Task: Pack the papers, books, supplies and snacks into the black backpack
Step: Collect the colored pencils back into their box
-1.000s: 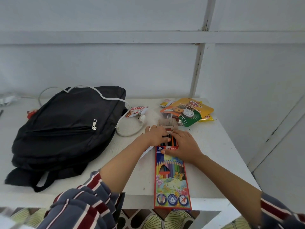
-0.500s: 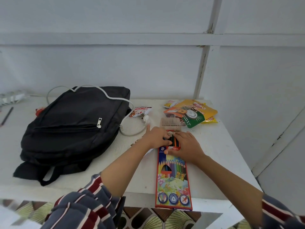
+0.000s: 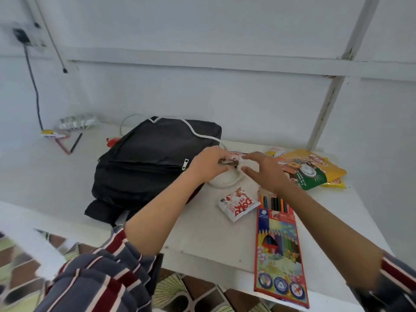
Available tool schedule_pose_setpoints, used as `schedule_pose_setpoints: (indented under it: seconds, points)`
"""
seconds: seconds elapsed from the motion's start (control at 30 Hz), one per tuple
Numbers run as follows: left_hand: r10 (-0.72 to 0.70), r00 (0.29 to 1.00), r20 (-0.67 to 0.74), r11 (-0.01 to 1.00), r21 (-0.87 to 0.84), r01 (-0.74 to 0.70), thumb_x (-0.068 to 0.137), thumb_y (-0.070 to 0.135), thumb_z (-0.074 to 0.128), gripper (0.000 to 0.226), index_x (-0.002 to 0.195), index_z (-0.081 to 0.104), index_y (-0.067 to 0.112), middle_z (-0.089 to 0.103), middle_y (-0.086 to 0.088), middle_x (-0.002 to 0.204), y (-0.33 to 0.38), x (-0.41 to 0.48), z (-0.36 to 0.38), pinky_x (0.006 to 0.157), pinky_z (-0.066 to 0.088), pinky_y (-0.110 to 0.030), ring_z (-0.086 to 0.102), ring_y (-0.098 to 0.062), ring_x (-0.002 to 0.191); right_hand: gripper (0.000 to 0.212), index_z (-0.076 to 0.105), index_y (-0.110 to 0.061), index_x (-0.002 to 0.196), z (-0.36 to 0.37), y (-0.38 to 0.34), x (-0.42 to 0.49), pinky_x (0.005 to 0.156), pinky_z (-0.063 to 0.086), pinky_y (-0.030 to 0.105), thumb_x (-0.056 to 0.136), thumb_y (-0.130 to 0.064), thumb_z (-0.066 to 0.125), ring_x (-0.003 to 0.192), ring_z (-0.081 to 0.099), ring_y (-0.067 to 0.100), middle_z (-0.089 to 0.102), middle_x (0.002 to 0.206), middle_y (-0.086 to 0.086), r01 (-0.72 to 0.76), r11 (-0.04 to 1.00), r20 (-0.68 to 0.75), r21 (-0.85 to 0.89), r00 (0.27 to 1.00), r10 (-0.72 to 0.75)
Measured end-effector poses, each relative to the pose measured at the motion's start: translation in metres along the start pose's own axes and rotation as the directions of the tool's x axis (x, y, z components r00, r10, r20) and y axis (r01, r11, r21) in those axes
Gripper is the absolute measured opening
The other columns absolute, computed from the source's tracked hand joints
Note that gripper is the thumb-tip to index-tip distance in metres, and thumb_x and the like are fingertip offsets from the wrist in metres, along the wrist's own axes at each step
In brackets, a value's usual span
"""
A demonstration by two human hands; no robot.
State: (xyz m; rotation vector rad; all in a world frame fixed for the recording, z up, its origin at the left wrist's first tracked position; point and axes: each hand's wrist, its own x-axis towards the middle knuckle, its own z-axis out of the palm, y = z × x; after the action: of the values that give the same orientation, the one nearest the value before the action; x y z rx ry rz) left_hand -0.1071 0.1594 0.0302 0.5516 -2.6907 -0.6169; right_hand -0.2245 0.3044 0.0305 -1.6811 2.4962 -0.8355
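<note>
The black backpack lies flat and zipped on the white table, with a white cable across its top and looping beside it. My left hand is at the backpack's right edge, pinching a small brown item that I cannot identify. My right hand hovers just right of it with its fingers spread and nothing in them. A coloured pencil box lies open at its far end near the front edge. A red-and-white snack packet lies left of the box. A yellow-and-green snack bag sits at the back right.
A small yellow packet and another red-and-white wrapper lie behind my hands. At the far left are a pen and foil packets. A black cord hangs from a wall socket. The wall rises directly behind the table.
Both hands have left the pencil box and moved up and left toward the backpack. My left hand has picked up a small brown item. The red-and-white snack packet is now uncovered.
</note>
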Motion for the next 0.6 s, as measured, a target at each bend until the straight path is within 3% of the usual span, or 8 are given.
schedule_pose_setpoints:
  seconds: [0.3, 0.47, 0.6]
  points:
    - [-0.113, 0.978, -0.175, 0.946, 0.281, 0.159, 0.091, 0.033, 0.056, 0.041, 0.130, 0.052, 0.024, 0.049, -0.001, 0.133, -0.119, -0.065, -0.126, 0.097, 0.040, -0.038, 0.043, -0.020, 0.124, 0.039, 0.054, -0.010, 0.127, 0.069, -0.151, 0.098, 0.099, 0.034, 0.026, 0.091, -0.026, 0.056, 0.121, 0.049, 0.020, 0.054, 0.131, 0.005, 0.196, 0.981, 0.041, -0.004, 0.980, -0.196]
    - [-0.254, 0.945, -0.207, 0.894, 0.322, 0.311, 0.092, 0.032, 0.052, 0.039, 0.130, 0.052, 0.023, 0.051, -0.004, 0.128, -0.211, -0.110, -0.186, 0.094, 0.040, -0.038, 0.044, -0.024, 0.121, 0.037, 0.053, -0.012, 0.129, 0.132, -0.246, 0.146, 0.098, 0.034, 0.028, 0.094, -0.023, 0.051, 0.121, 0.049, 0.022, 0.052, 0.134, 0.005, 0.267, 0.964, 0.114, -0.004, 0.957, -0.265]
    - [-0.375, 0.905, -0.201, 0.845, 0.326, 0.423, 0.093, 0.034, 0.051, 0.039, 0.131, 0.050, 0.022, 0.045, -0.002, 0.137, -0.282, -0.140, -0.217, 0.098, 0.037, -0.039, 0.040, -0.022, 0.127, 0.034, 0.056, -0.013, 0.125, 0.191, -0.304, 0.184, 0.097, 0.038, 0.030, 0.093, -0.019, 0.049, 0.116, 0.053, 0.024, 0.056, 0.128, 0.006, 0.284, 0.957, 0.185, 0.052, 0.939, -0.289]
